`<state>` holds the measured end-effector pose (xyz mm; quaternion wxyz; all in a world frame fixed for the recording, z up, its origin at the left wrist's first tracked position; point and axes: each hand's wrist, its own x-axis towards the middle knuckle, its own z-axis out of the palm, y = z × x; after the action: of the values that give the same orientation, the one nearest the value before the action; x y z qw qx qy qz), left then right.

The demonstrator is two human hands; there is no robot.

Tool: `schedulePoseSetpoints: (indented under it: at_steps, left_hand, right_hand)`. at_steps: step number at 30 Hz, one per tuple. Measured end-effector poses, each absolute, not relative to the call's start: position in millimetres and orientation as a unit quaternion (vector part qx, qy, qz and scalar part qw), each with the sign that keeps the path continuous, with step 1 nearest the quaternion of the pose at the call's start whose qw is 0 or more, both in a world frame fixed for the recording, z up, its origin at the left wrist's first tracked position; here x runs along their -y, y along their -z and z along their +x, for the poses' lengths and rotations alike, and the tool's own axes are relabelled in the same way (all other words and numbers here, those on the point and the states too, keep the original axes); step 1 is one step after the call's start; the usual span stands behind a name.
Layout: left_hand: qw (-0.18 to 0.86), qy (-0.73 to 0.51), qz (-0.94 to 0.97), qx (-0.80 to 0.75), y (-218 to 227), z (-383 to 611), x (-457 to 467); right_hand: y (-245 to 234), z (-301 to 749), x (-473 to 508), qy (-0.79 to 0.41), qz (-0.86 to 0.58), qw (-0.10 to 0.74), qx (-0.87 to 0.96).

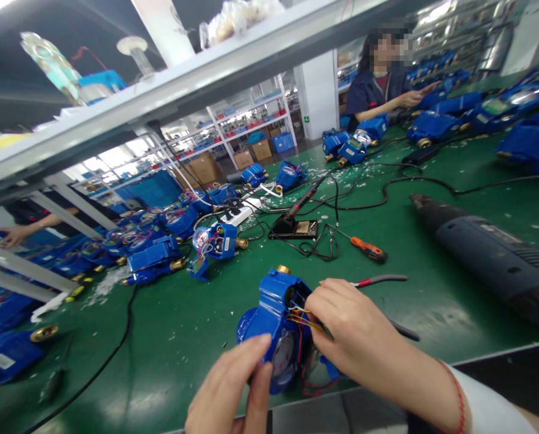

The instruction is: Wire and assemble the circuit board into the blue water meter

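A blue water meter [271,307] with a brass fitting lies on the green bench in front of me, its housing open and thin coloured wires [300,318] coming out. At its near left side is my left hand [233,386], thumb and fingertips closed on the edge of the casing. My right hand [355,331] is on the right of the meter, fingers pinched around the yellow and other thin wires; the fingertips are partly hidden. Grey-handled pliers or cutters [384,280] lie partly behind and under that hand.
A heat gun [486,253] lies at right. An orange screwdriver [368,248], a soldering iron [308,196] on its stand and a white power strip [242,211] are further back. More blue meters [154,259] and black cables surround them. Across the bench sits a person [382,84].
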<state>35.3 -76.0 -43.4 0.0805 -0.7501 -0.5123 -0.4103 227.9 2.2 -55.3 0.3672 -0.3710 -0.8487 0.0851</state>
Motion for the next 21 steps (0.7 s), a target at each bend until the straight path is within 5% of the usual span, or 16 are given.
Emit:
schedulePoseSetpoints:
  at_steps: [3, 8, 14, 21]
  left_hand:
    - [0.077, 0.343, -0.781, 0.517, 25, 38, 43]
    - [-0.072, 0.159, -0.848, 0.500, 17, 53, 4]
    - [-0.070, 0.182, -0.863, 0.466, 26, 47, 9]
    - [-0.032, 0.232, -0.867, 0.440, 39, 33, 24]
  right_hand:
    - [50, 225, 5, -0.005, -0.362, 0.355, 0.862]
    - [55, 219, 16, 0.041, -0.363, 0.375, 0.852]
    - [66, 216, 35, 0.028, -0.297, 0.429, 0.853]
    - [64, 230, 16, -0.202, -0.362, 0.478, 0.774]
